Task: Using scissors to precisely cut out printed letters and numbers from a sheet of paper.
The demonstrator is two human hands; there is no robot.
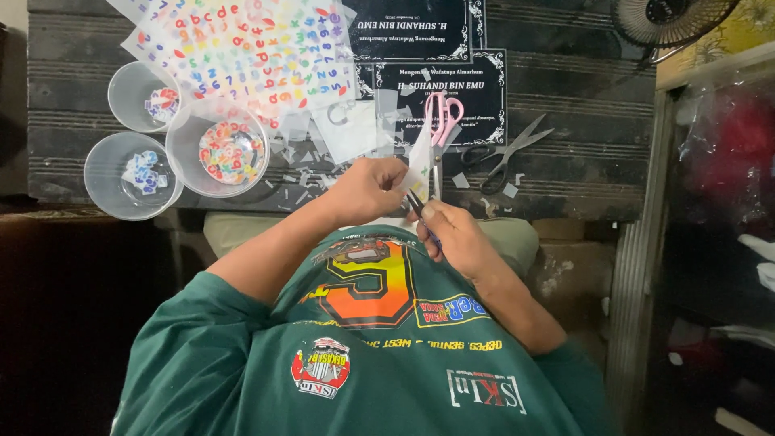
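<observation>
My left hand (367, 190) pinches a small pale strip of sticker sheet (421, 159) over the near edge of the dark table (565, 121). My right hand (454, 236) is closed on a small dark pair of scissors (415, 202), whose tips meet the strip's lower end. Both hands hover above my lap and green shirt. Pink-handled scissors (443, 115) lie on the table just behind the strip. Clear sheets of colourful letter and number stickers (242, 48) are spread at the far left.
Three clear plastic cups (133, 173) (145, 97) (226, 149) holding cut sticker pieces stand at the left. Grey scissors (504, 153) lie to the right, on a black plaque (476, 89). Paper scraps litter the table. A fan (670, 20) and plastic-wrapped goods (726, 161) are on the right.
</observation>
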